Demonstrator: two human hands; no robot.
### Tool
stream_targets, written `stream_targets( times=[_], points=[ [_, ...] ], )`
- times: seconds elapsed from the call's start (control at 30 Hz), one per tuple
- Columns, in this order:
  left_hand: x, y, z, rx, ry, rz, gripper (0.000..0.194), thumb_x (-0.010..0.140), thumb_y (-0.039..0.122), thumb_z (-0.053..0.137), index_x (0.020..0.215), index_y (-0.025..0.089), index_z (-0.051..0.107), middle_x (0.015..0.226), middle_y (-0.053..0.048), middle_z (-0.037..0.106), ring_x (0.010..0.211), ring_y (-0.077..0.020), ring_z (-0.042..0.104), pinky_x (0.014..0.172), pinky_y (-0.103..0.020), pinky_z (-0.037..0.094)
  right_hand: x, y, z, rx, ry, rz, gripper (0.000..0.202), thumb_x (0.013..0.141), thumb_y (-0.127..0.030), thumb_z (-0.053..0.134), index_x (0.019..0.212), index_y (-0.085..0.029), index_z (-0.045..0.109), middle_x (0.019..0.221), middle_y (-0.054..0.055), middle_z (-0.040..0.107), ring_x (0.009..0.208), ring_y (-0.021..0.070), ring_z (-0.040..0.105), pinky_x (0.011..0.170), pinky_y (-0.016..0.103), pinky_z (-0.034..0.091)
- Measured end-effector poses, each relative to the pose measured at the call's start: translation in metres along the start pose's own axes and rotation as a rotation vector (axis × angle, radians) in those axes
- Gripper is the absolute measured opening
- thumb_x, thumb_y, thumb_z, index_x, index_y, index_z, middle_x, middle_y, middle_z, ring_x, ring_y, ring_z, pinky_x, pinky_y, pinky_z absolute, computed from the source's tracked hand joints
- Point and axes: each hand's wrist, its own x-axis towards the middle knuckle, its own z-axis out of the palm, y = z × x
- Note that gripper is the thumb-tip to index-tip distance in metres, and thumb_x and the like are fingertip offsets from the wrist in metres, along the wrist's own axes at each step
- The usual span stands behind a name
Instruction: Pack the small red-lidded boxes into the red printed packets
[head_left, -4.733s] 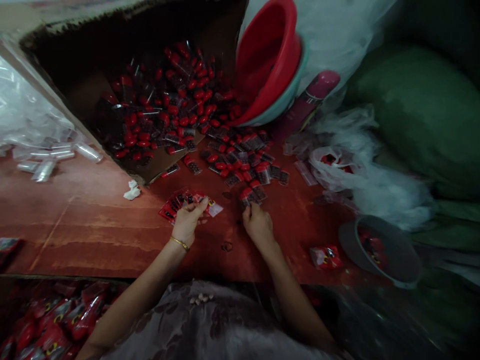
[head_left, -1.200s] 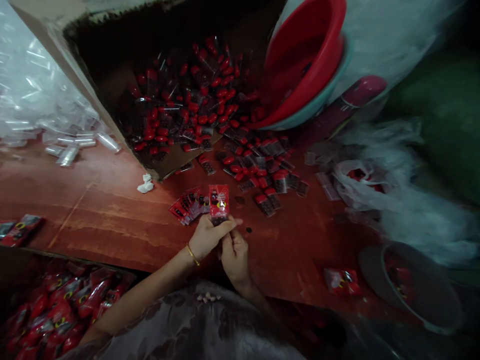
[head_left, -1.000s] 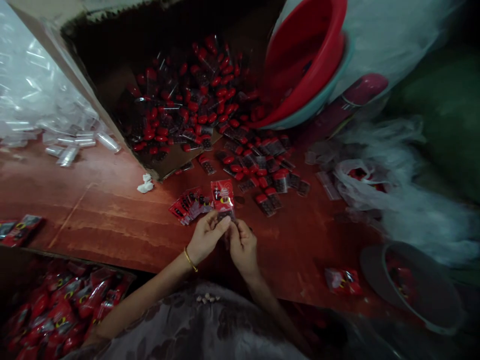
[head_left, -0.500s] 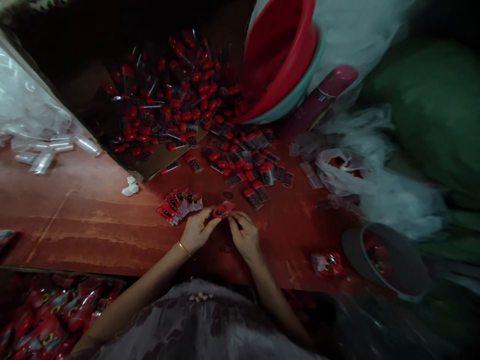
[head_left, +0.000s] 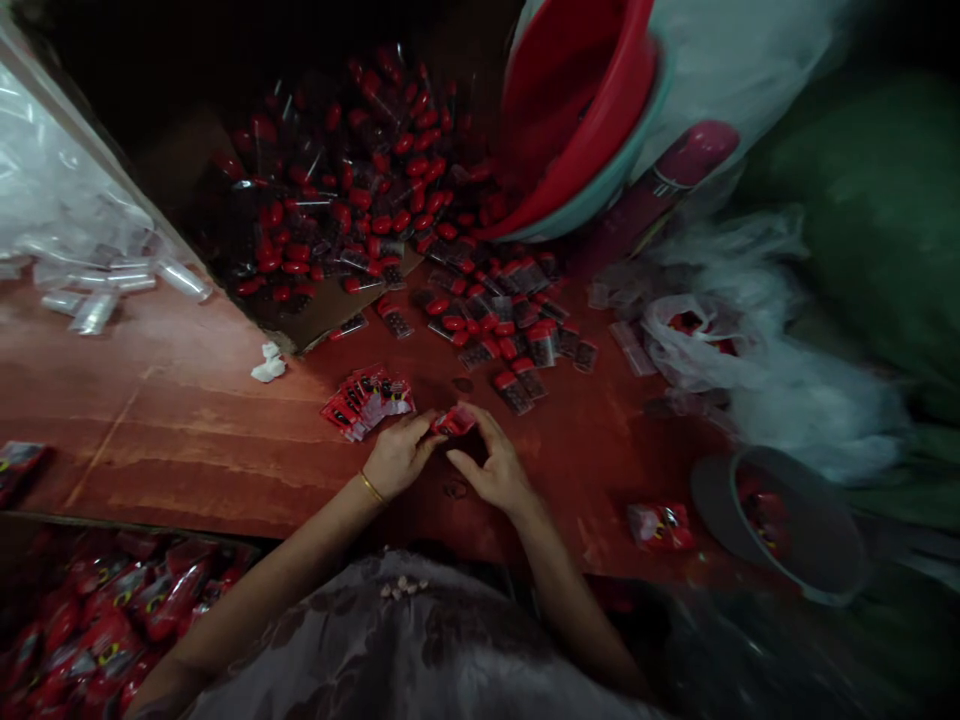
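Observation:
A small red printed packet (head_left: 453, 421) is pinched between the thumb and fingers of my left hand (head_left: 400, 455), which has a gold bangle at its wrist. My right hand (head_left: 498, 465) is at the packet's right side, fingertips against its edge, thumb spread apart from them. Just left of the packet lies a fanned stack of red printed packets (head_left: 365, 402) on the reddish table (head_left: 247, 450). Beyond my hands is a pile of small clear bottles with red caps (head_left: 517, 330), dark contents showing inside. Small rings (head_left: 454, 489) lie between my wrists.
A cardboard box (head_left: 300, 335) on its side spills more red-capped bottles. Behind stand a red basin (head_left: 637, 90) and a purple-pink flask (head_left: 660, 190). To the right are plastic bags (head_left: 810, 390), a grey tub (head_left: 720, 510) and a filled packet (head_left: 661, 526). Filled red packets (head_left: 112, 620) heap at lower left.
My right thumb has moved away from the packet, opening a gap to the fingers. The left hand keeps its hold. The whole view has shifted slightly.

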Motion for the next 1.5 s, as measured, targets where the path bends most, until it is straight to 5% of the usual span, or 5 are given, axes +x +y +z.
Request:
stream_targets(
  times=[0.27, 0.67, 0.83, 1.0, 1.5],
  points=[
    [-0.006, 0.0, 0.009, 0.164, 0.044, 0.036, 0.028, 0.088, 0.024, 0.045, 0.111, 0.014, 0.056, 0.111, -0.011, 0.066, 0.109, -0.0227, 0.058, 0.093, -0.039, 0.047, 0.011, 0.012, 0.003, 0.011, 0.029, -0.125, 0.02, 0.084, -0.036, 0.056, 0.088, -0.021, 0.068, 0.082, 0.006, 0.069, 0.082, 0.0207, 0.06, 0.075, 0.037, 0.047],
    [-0.003, 0.005, 0.005, 0.183, 0.025, 0.006, 0.026, 0.086, 0.032, 0.049, 0.102, 0.015, 0.061, 0.105, -0.011, 0.068, 0.109, -0.0247, 0.057, 0.092, -0.042, 0.045, -0.004, 0.017, 0.002, -0.005, 0.154, -0.063, 0.014, 0.085, -0.023, 0.053, 0.088, -0.023, 0.067, 0.084, 0.005, 0.072, 0.078, 0.0177, 0.065, 0.083, 0.04, 0.048],
    [0.0, 0.016, 0.003, -0.004, 0.021, -0.093, 0.033, 0.082, 0.035, 0.054, 0.11, 0.016, 0.059, 0.112, -0.01, 0.065, 0.106, -0.0216, 0.059, 0.092, -0.037, 0.046, -0.008, 0.009, 0.002, -0.05, 0.198, -0.111, 0.012, 0.083, -0.016, 0.054, 0.084, -0.021, 0.064, 0.078, 0.004, 0.071, 0.072, 0.0166, 0.065, 0.081, 0.039, 0.049],
    [0.007, 0.021, -0.001, -0.096, -0.074, -0.142, 0.024, 0.082, 0.032, 0.055, 0.101, 0.018, 0.062, 0.092, -0.004, 0.07, 0.084, -0.0164, 0.065, 0.077, -0.027, 0.05, -0.004, 0.004, 0.0, -0.071, 0.197, -0.128, 0.011, 0.082, -0.013, 0.053, 0.083, -0.019, 0.061, 0.074, 0.004, 0.069, 0.069, 0.0157, 0.064, 0.082, 0.039, 0.048],
    [0.016, 0.018, -0.009, -0.12, -0.238, -0.101, 0.022, 0.084, 0.031, 0.052, 0.098, 0.017, 0.061, 0.093, -0.005, 0.068, 0.086, -0.017, 0.063, 0.08, -0.028, 0.048, 0.002, 0.003, -0.009, -0.129, 0.113, -0.169, 0.012, 0.081, -0.013, 0.051, 0.077, -0.021, 0.059, 0.069, 0.001, 0.067, 0.062, 0.0139, 0.058, 0.089, 0.042, 0.045]
  ],
)
